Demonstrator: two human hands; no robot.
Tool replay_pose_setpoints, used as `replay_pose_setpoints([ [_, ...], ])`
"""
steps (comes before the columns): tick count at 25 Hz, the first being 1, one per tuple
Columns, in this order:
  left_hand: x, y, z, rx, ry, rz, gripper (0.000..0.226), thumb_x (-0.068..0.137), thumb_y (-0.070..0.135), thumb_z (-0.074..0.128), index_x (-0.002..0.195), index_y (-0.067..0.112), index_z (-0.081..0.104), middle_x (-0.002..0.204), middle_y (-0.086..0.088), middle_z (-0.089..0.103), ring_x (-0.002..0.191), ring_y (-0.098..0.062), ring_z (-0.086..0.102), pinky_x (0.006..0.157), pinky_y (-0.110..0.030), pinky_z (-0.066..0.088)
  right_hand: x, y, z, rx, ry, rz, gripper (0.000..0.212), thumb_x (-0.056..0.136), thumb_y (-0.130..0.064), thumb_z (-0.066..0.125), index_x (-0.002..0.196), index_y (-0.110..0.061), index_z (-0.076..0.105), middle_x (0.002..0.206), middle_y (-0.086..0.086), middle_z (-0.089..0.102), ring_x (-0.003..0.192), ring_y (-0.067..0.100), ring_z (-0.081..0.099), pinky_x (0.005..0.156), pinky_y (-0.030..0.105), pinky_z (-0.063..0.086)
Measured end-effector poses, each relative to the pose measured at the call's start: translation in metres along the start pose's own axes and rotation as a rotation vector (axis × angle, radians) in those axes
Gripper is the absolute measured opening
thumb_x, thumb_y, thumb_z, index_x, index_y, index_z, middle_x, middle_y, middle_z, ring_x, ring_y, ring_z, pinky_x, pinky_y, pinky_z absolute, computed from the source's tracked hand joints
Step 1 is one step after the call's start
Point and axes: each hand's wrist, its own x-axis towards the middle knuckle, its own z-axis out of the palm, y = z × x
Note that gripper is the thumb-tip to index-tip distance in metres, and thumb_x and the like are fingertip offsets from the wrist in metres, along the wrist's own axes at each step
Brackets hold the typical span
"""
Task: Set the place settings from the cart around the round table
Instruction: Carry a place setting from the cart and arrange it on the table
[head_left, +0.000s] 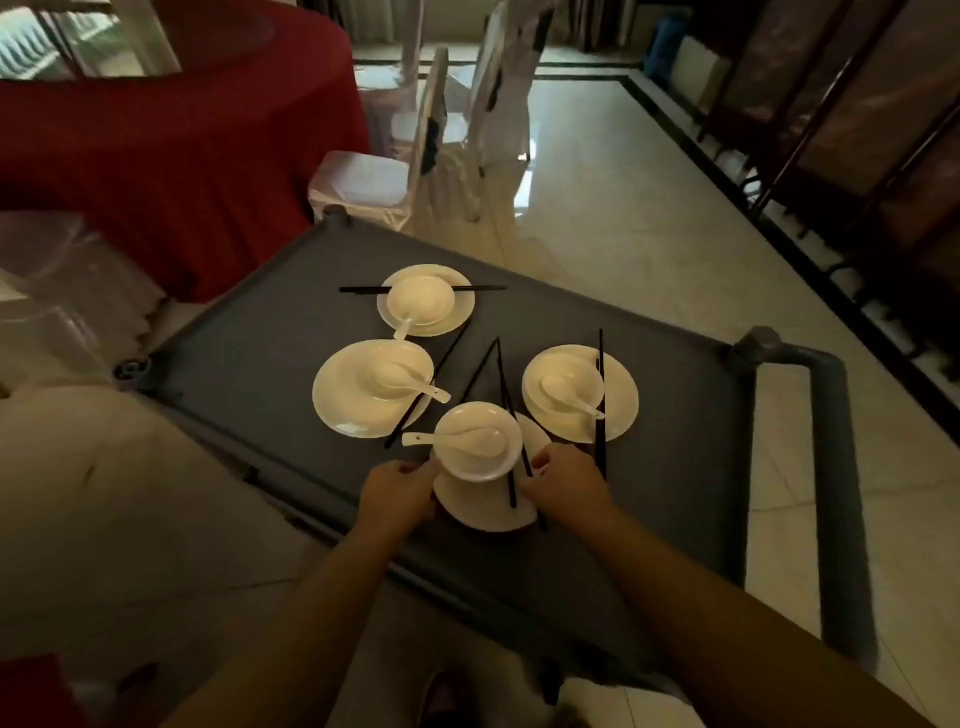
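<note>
Several white place settings lie on the grey cart, each a plate with a bowl, a white spoon and black chopsticks. The nearest plate carries a bowl with a spoon in it and chopsticks across it. My left hand grips that plate's left rim and my right hand grips its right rim. Other settings sit to the left, at the far side and to the right. The round table with a red cloth stands at the upper left.
White-covered chairs stand between the cart and the red table. The cart's grey handle runs along its right side. A pale tiled floor stretches to the right, bordered by dark wooden screens. A plastic-wrapped chair is at the left.
</note>
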Motion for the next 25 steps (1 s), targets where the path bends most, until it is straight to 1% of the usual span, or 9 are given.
replay_pose_setpoints([
  [3, 0.005, 0.000, -0.002, 0.123, 0.008, 0.085, 0.026, 0.087, 0.054, 0.067, 0.083, 0.029, 0.061, 0.082, -0.003, 0.073, 0.072, -0.021, 0.074, 0.073, -0.043, 0.064, 0.002, -0.007, 0.007, 0.019, 0.058, 0.035, 0.020, 0.077, -0.023, 0.079, 0.078, -0.009, 0.064, 0.067, 0.003, 0.057, 0.065, 0.019, 0.063, 0.057, 0.035, 0.051],
  [5, 0.004, -0.001, 0.001, 0.066, -0.004, 0.079, 0.024, 0.089, 0.051, 0.067, 0.085, 0.027, 0.062, 0.081, -0.003, 0.073, 0.068, -0.020, 0.074, 0.064, -0.037, 0.063, 0.005, -0.008, 0.013, 0.018, 0.058, 0.053, 0.034, 0.076, -0.023, 0.078, 0.056, -0.016, 0.051, 0.052, -0.002, 0.048, 0.047, 0.011, 0.050, 0.045, 0.025, 0.040],
  [7, 0.005, 0.000, 0.005, 0.004, -0.003, 0.073, 0.023, 0.092, 0.044, 0.067, 0.095, 0.020, 0.067, 0.085, -0.004, 0.073, 0.066, -0.018, 0.074, 0.055, -0.031, 0.059, 0.008, -0.008, 0.015, 0.031, 0.070, 0.050, 0.039, 0.075, -0.021, 0.076, 0.049, -0.019, 0.047, 0.045, -0.004, 0.045, 0.041, 0.006, 0.045, 0.040, 0.021, 0.033],
  [8, 0.004, 0.001, 0.006, -0.010, 0.003, 0.075, 0.021, 0.093, 0.040, 0.067, 0.097, 0.019, 0.068, 0.086, -0.004, 0.073, 0.066, -0.017, 0.074, 0.053, -0.029, 0.057, 0.007, -0.010, 0.013, 0.034, 0.064, 0.056, 0.035, 0.074, -0.020, 0.075, 0.048, -0.018, 0.052, 0.045, -0.004, 0.048, 0.041, 0.007, 0.049, 0.040, 0.022, 0.037],
  [11, 0.004, 0.004, 0.014, -0.081, 0.021, 0.066, 0.009, 0.094, 0.032, 0.069, 0.095, 0.023, 0.068, 0.086, -0.004, 0.074, 0.066, -0.018, 0.075, 0.061, -0.035, 0.064, 0.014, -0.010, 0.015, 0.072, 0.018, 0.035, 0.017, 0.076, -0.016, 0.072, 0.061, -0.008, 0.072, 0.058, 0.004, 0.067, 0.057, 0.018, 0.068, 0.055, 0.032, 0.059],
  [13, 0.004, 0.004, 0.018, -0.104, 0.024, 0.062, 0.005, 0.093, 0.028, 0.070, 0.094, 0.022, 0.069, 0.084, -0.006, 0.075, 0.066, -0.019, 0.076, 0.067, -0.038, 0.066, 0.019, -0.010, 0.015, 0.111, -0.002, 0.022, 0.017, 0.078, -0.017, 0.072, 0.070, -0.003, 0.076, 0.070, 0.012, 0.075, 0.067, 0.023, 0.073, 0.067, 0.039, 0.063],
  [15, 0.005, 0.004, 0.021, -0.115, 0.028, 0.064, 0.003, 0.093, 0.023, 0.070, 0.094, 0.020, 0.071, 0.084, -0.006, 0.076, 0.068, -0.017, 0.076, 0.062, -0.031, 0.064, 0.022, -0.007, 0.014, 0.132, -0.013, 0.027, 0.019, 0.081, -0.017, 0.072, 0.075, 0.000, 0.076, 0.076, 0.016, 0.076, 0.072, 0.026, 0.074, 0.073, 0.043, 0.064],
  [19, 0.004, 0.008, 0.023, -0.168, 0.019, 0.041, 0.008, 0.092, 0.015, 0.071, 0.089, 0.022, 0.068, 0.085, -0.004, 0.074, 0.073, -0.013, 0.075, 0.049, -0.017, 0.056, 0.021, -0.003, 0.006, 0.102, -0.061, 0.073, 0.020, 0.082, -0.018, 0.073, 0.083, 0.002, 0.075, 0.078, 0.017, 0.075, 0.065, 0.026, 0.073, 0.067, 0.037, 0.065],
  [25, 0.000, 0.011, 0.016, -0.211, -0.044, 0.009, 0.013, 0.092, 0.007, 0.070, 0.087, 0.018, 0.067, 0.088, -0.009, 0.073, 0.078, -0.019, 0.075, 0.053, -0.021, 0.058, 0.010, 0.013, -0.006, 0.037, -0.148, 0.184, 0.021, 0.087, -0.020, 0.075, 0.100, -0.004, 0.072, 0.094, 0.014, 0.075, 0.064, 0.018, 0.073, 0.063, 0.030, 0.063],
])
